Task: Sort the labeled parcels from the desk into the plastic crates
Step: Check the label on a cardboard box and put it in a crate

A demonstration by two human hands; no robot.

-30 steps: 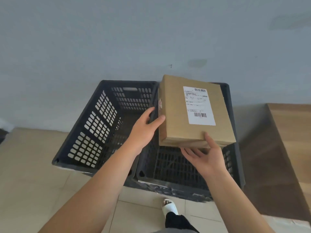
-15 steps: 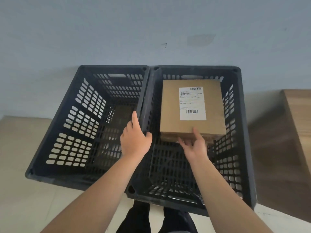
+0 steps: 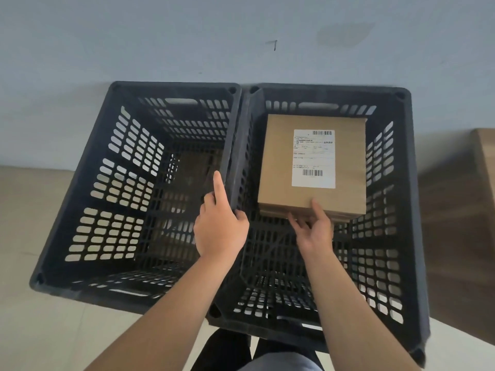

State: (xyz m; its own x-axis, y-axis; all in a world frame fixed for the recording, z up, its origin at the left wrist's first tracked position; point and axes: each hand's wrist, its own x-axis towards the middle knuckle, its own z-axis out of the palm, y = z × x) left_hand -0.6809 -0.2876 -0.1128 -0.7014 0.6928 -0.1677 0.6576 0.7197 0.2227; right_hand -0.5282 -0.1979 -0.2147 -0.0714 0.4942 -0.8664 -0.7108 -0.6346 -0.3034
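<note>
Two black slotted plastic crates stand side by side on the floor against the wall: the left crate [image 3: 80, 199] and the right crate [image 3: 401, 210]. A brown cardboard parcel [image 3: 278, 162] with a white barcode label lies flat, label up, in the far half of the right crate. My right hand [image 3: 313, 231] is at the parcel's near edge, thumb on top and fingers under it. My left hand [image 3: 219, 226] grips the touching rims between the two crates, index finger stretched along the rim. No parcel shows in the left crate.
A wooden desk [image 3: 486, 162] shows at the right edge of the view. A grey-blue wall [image 3: 187, 36] rises directly behind the crates. Pale floor tiles [image 3: 32, 330] lie to the left, and my legs [image 3: 227, 352] stand just in front of the crates.
The parcel has gone down from above the rim into the right crate. My left hand left the parcel's side and took the rim between the crates. My right hand stayed on the near edge.
</note>
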